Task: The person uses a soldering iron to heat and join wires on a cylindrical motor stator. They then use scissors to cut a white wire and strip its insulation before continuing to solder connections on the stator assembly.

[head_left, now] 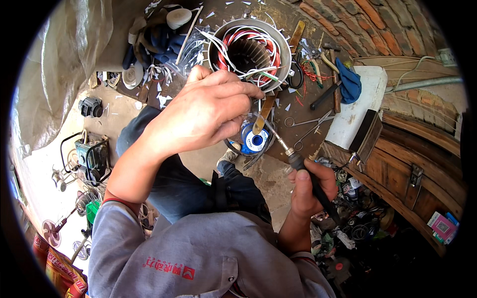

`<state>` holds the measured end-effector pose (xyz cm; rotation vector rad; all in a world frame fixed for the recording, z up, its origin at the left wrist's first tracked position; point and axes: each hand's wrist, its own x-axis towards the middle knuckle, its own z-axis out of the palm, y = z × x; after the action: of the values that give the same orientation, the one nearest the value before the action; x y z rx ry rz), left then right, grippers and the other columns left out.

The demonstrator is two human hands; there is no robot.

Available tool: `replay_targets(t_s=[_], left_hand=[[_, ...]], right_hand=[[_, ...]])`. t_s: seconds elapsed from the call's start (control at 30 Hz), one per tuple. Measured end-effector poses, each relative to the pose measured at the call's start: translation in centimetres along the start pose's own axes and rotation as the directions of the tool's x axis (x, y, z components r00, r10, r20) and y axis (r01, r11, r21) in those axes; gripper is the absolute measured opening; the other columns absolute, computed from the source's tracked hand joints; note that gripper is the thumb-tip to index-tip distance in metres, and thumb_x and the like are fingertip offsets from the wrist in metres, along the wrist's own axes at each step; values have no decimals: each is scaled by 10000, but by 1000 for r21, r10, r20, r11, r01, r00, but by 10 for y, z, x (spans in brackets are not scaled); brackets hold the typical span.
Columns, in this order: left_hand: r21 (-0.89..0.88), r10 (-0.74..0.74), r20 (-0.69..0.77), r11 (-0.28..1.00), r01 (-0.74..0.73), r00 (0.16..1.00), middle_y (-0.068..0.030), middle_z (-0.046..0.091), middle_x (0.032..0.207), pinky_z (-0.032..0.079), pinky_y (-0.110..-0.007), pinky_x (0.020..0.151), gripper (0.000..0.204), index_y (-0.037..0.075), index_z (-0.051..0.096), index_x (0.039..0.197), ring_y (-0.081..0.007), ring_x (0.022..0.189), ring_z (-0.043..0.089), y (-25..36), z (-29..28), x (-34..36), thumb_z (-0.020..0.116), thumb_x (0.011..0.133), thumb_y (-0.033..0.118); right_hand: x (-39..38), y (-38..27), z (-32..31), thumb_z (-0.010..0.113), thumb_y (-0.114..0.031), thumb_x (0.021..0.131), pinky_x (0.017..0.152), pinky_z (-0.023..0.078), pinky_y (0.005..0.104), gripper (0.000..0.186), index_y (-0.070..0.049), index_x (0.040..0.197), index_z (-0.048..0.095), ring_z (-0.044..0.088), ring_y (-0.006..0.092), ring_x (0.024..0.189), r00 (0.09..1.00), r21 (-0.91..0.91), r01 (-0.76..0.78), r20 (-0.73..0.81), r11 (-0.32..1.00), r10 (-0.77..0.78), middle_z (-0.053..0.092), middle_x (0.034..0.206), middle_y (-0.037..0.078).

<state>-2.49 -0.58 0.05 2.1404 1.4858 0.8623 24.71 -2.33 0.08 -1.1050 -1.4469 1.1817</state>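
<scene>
A metal motor stator (287, 47) stands on the workbench, with red and white wires (274, 49) coiled around its slotted bore. My left hand (211, 109) reaches over its near rim, fingers bent and closed around a thin wire (259, 105); the thumb is largely hidden. In my right hand (310, 186) is a soldering iron (296, 160), gripped by its black handle. Its metal tip points up and left, close to the wire by my left fingers. A blue solder spool (257, 140) sits just below, beside a flat yellowish strip (262, 119).
Scissors (310, 121), a blue cloth (349, 82) and a hammer (337, 74) lie right of the stator. White tape rolls (179, 18) and dark cloth are at upper left. A white slab (362, 99) borders the wooden cabinet (397, 171). A green machine (92, 154) stands on the floor.
</scene>
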Motion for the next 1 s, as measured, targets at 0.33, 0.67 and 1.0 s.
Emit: replay_targets(t_s=[0.33,0.67,1.0], left_hand=[[31,-7,-3,1000,7,1000,-15,694,1190,366,-367,852,155,89,579,793,-229,997,595,4,0,2,718,726,76],[44,-15,23,999,14,1000,-18,691,1178,352,-363,837,131,87,594,802,-229,981,592,4,0,4,707,736,72],[58,-44,45,997,41,998,-7,684,1182,339,-365,832,118,95,611,803,-208,980,582,7,-2,6,701,729,74]], right_hand=[[3,5,-1,694,-21,845,607,460,232,225,56,1051,646,595,138,687,993,-38,108,48,993,-106,657,862,160],[5,6,-1,696,-2,818,579,472,251,194,31,1006,664,620,167,682,989,-88,141,59,986,-136,663,839,157],[7,6,-3,707,1,814,584,481,253,201,19,1011,670,626,165,676,988,-115,138,79,984,-129,661,850,151]])
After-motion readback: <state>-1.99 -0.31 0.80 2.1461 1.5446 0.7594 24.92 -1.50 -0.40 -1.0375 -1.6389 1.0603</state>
